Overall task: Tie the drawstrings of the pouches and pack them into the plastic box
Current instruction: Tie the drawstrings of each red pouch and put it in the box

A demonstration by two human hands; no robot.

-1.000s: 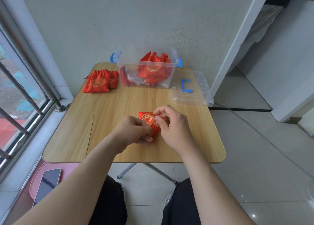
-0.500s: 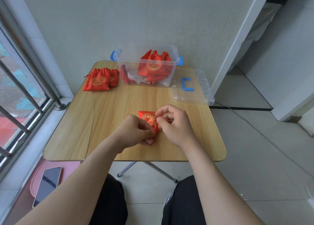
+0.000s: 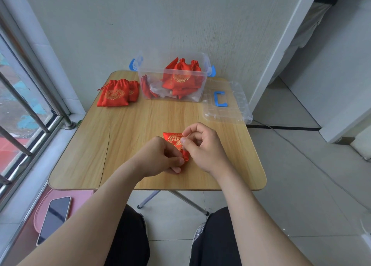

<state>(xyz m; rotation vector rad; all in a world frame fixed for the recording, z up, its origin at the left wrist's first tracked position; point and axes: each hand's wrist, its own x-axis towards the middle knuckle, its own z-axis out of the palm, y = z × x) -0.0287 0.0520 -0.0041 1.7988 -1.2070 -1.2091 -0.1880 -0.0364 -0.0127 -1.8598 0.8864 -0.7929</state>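
**A:** Where is the pouch being tied?

**B:** A red pouch [image 3: 173, 139] lies on the wooden table [image 3: 124, 137], near the centre, toward six o'clock. The left hand [image 3: 158, 157] curls round its near end. The right hand [image 3: 202, 147] pinches thumb to forefinger at its edge. The cord is too small to see.

**A:** How will it handle?

**B:** Likely light, soft and slippery, like satin. Take it by the gathered neck.

**A:** Room to move?

**B:** The plastic box [image 3: 152, 73] stands open at twelve o'clock, with packed pouches [image 3: 180, 78] inside. Its lid [image 3: 232, 109] sits at the table's edge at two o'clock. Loose pouches [image 3: 116, 94] lie at ten o'clock. The bare wood between gives a straight path.
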